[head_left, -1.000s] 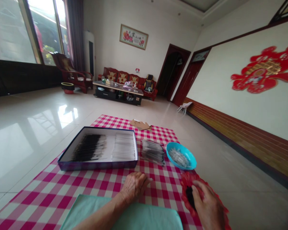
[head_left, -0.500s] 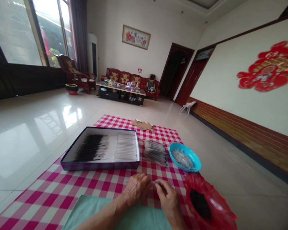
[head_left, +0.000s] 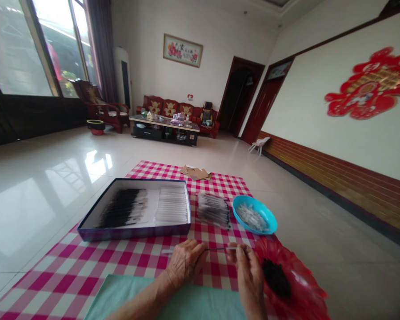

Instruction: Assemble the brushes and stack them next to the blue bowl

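My left hand (head_left: 186, 258) is closed around a thin pen, whose whitish end (head_left: 167, 251) sticks out on the left. From its right side runs a slim dark rod (head_left: 216, 249), which reaches to my right hand. The fingertips of my right hand (head_left: 248, 271) pinch a small whitish pen cap (head_left: 232, 248) at the rod's right end. Beyond my hands, a dark blue box (head_left: 133, 232) holds a row of black rods and a row of whitish tubes. A pile of pens (head_left: 213, 210) lies beside it on the checked cloth.
A turquoise bowl (head_left: 271, 221) holds small clear pieces. Nearer on the right, a red flower-shaped dish (head_left: 305, 284) holds small black pieces. A pale green cloth (head_left: 120, 293) lies in front of me. Flat cardboard pieces (head_left: 196, 173) rest at the far edge of the checked cloth (head_left: 56, 275).
My right hand has moved a little to the right, away from my left. More of the dark rod shows between them. The view has shifted slightly.
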Available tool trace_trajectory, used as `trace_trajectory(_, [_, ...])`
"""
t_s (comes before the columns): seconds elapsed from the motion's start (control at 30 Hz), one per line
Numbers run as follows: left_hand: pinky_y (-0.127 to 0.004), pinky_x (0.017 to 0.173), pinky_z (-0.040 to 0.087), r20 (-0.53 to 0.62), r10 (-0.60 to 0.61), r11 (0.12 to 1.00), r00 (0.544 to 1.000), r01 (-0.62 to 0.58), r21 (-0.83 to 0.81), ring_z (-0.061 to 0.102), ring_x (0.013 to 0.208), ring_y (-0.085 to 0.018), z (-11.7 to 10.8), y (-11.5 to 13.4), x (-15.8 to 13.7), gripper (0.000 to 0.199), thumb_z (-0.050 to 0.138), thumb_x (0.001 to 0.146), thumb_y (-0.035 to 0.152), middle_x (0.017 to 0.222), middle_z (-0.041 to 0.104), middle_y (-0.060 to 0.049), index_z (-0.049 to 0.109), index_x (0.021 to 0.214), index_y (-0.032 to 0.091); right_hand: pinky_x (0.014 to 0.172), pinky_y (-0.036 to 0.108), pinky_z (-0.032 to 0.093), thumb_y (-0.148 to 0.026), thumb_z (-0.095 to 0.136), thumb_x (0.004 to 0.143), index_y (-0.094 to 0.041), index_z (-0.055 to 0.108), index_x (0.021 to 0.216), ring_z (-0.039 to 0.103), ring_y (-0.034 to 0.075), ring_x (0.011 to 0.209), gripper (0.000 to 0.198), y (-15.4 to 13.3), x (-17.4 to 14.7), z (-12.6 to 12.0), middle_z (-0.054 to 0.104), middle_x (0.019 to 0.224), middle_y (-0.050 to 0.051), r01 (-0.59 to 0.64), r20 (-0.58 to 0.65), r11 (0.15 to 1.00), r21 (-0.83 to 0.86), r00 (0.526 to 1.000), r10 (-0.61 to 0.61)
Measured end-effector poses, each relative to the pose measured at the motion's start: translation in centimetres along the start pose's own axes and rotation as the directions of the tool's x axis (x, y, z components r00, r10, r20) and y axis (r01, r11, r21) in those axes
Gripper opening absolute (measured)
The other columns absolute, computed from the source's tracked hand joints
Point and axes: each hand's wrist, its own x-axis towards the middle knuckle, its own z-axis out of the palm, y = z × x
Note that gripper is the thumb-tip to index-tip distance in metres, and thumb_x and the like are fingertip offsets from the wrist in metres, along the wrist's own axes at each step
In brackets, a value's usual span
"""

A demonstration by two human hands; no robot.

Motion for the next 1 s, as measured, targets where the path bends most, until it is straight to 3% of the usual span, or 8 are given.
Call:
trace_trajectory(0.1, [-0.024, 0.063, 0.039, 0.002, 0.045, 0.999, 0.999, -0.045, -0.006, 0.052, 0.068, -0.015, 0.2, -0.1, -0.1, 0.023, 0.035, 0.092, 0.023, 0.072, 0.056, -0.002, 0.057, 0.099, 0.021, 0.066, 0.032, 0.054, -0.043, 0.053, 0.083, -0.018, 0.058, 0.091, 0.066, 0.021, 0.076, 0.027, 0.0, 0.2, -0.5, 0.069, 0.089, 0.007, 0.106, -0.071, 0.991, -0.085, 0.991, -0.112])
trace_trajectory(0.17, [-0.024, 0.063, 0.039, 0.007, 0.045, 0.999, 0.999, -0.045, 0.0, 0.051, 0.067, -0.015, 0.2, -0.1, 0.0, 0.022, 0.035, 0.092, 0.022, 0.072, 0.055, -0.002, 0.057, 0.099, 0.021, 0.072, 0.036, 0.053, -0.037, 0.053, 0.084, -0.018, 0.058, 0.098, 0.064, 0.023, 0.085, 0.024, 0.1, 0.2, -0.4, 0.068, 0.096, 0.009, 0.297, -0.082, 0.92, -0.256, 0.942, -0.327])
trace_trajectory(0.3, [-0.025, 0.062, 0.038, 0.03, 0.029, 0.999, 0.999, -0.03, 0.02, 0.051, 0.067, -0.015, 0.1, 0.0, 0.0, 0.022, 0.035, 0.092, 0.022, 0.073, 0.055, -0.001, 0.056, 0.096, 0.021, 0.089, 0.043, 0.044, -0.018, 0.05, 0.085, -0.02, 0.058, 0.109, 0.056, 0.025, 0.106, 0.026, 0.2, -0.2, 0.3, 0.064, 0.109, 0.009, 0.687, 0.225, 0.494, -0.533, 0.678, -0.7])
trace_trajectory(0.37, [-0.025, 0.062, 0.038, 0.025, 0.025, 0.999, 0.999, -0.026, 0.021, 0.051, 0.067, -0.015, 0.1, 0.0, 0.0, 0.022, 0.035, 0.092, 0.023, 0.073, 0.055, -0.002, 0.056, 0.095, 0.021, 0.093, 0.046, 0.038, -0.013, 0.048, 0.085, -0.021, 0.058, 0.11, 0.054, 0.026, 0.108, 0.028, -0.1, -0.6, 0.9, 0.066, 0.106, 0.007, 0.742, 0.397, 0.327, -0.585, 0.614, -0.682])
trace_trajectory(0.43, [-0.025, 0.061, 0.037, 0.019, 0.026, 0.999, 0.999, -0.026, 0.018, 0.051, 0.068, -0.015, 0.1, 0.0, 0.0, 0.022, 0.035, 0.092, 0.023, 0.073, 0.054, -0.002, 0.056, 0.093, 0.021, 0.095, 0.049, 0.032, -0.011, 0.045, 0.085, -0.023, 0.059, 0.107, 0.055, 0.027, 0.107, 0.028, -0.6, -0.9, 1.5, 0.068, 0.101, 0.004, 0.732, 0.475, 0.254, -0.632, 0.625, -0.619])
trace_trajectory(0.63, [-0.024, 0.059, 0.035, 0.036, 0.038, 0.999, 0.999, -0.039, 0.025, 0.05, 0.067, -0.015, 0.1, 0.1, -0.1, 0.02, 0.036, 0.09, 0.022, 0.072, 0.054, -0.002, 0.056, 0.087, 0.021, 0.088, 0.043, 0.036, -0.01, 0.039, 0.086, -0.025, 0.06, 0.092, 0.06, 0.02, 0.083, 0.027, -2.0, -0.9, 2.1, 0.065, 0.086, 0.001, 0.707, 0.551, 0.284, -0.648, 0.692, -0.466])
trace_trajectory(0.9, [-0.025, 0.056, 0.034, 0.08, 0.028, 0.994, 0.996, -0.036, 0.099, 0.048, 0.065, -0.015, 0.1, 0.0, -0.3, 0.009, 0.05, 0.083, 0.027, 0.072, 0.053, 0.001, 0.052, 0.091, 0.024, 0.067, 0.031, 0.043, -0.023, 0.031, 0.093, -0.02, 0.059, 0.094, 0.061, 0.017, 0.069, 0.028, 1.1, 1.6, 0.3, 0.065, 0.078, 0.004, 0.839, 0.641, 0.06, -0.541, 0.457, -0.617])
trace_trajectory(1.0, [-0.025, 0.056, 0.034, 0.051, -0.01, 0.992, 0.999, 0.003, 0.129, 0.048, 0.071, -0.016, -0.2, 0.1, -0.3, 0.014, 0.055, 0.079, 0.025, 0.078, 0.054, 0.001, 0.052, 0.092, 0.024, 0.058, 0.029, 0.042, -0.03, 0.027, 0.095, -0.022, 0.06, 0.092, 0.06, 0.015, 0.06, 0.034, 1.6, 2.6, -1.1, 0.065, 0.073, 0.003, 0.836, 0.652, -0.017, -0.548, 0.414, -0.636])
